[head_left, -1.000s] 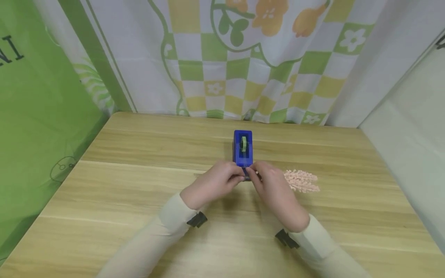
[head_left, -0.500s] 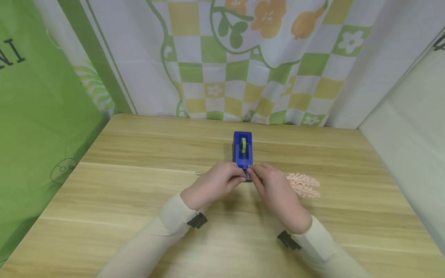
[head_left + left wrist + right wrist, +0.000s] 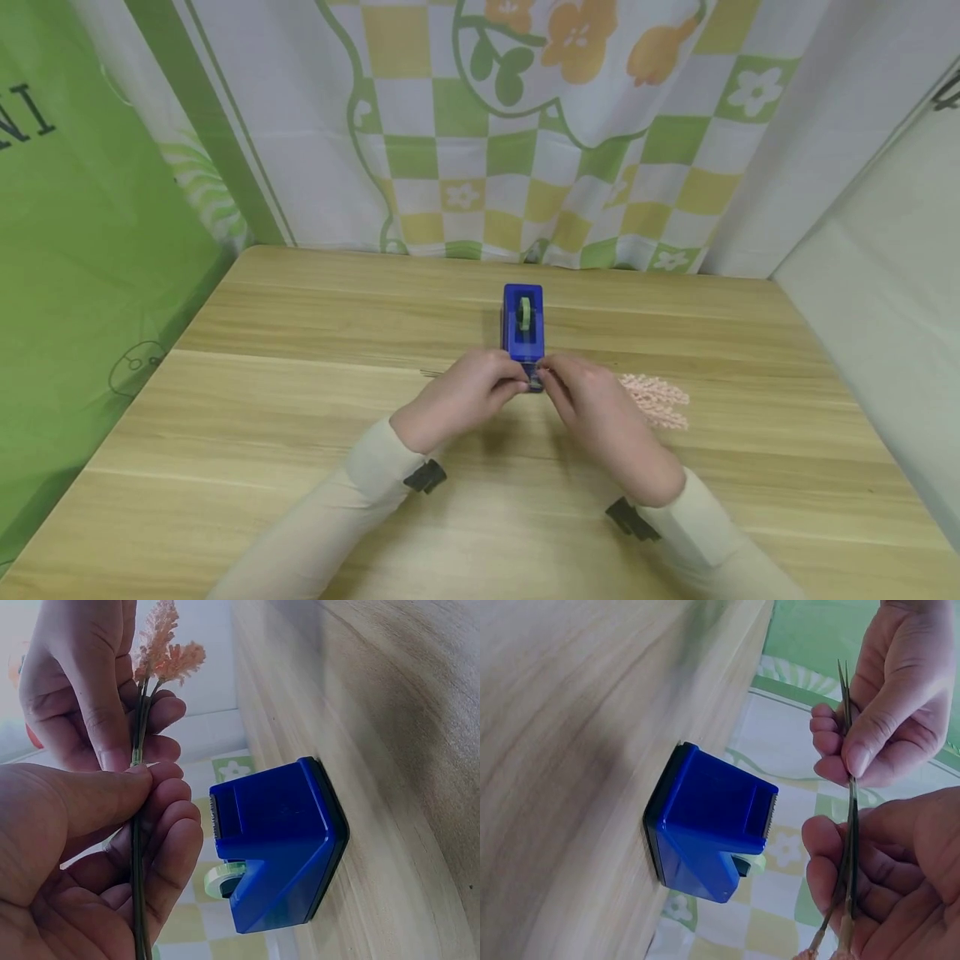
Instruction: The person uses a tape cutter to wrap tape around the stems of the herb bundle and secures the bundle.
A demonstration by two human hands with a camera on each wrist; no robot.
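Both hands hold a small bunch of artificial flowers with pink heads (image 3: 656,400) and thin dark stems (image 3: 138,862), raised above the table. My left hand (image 3: 461,392) pinches the stems between thumb and fingers; their bare ends stick out past it to the left. Close beside it, my right hand (image 3: 603,412) holds the stems nearer the pink heads, thumb and curled fingers around them. A pale greenish band (image 3: 136,756), perhaps tape, shows on the stems between the two thumbs. Just beyond the hands stands a blue tape dispenser (image 3: 523,321) carrying a roll of tape (image 3: 526,313).
The wooden table (image 3: 315,333) stretches out to both sides. A patterned curtain (image 3: 480,150) hangs behind its far edge, with a green cloth (image 3: 82,250) at the left and a pale cloth (image 3: 877,225) at the right.
My right hand and wrist have shifted slightly right and towards me, and the pink heads sit a little lower. My left hand has barely moved. The dispenser stays in place.
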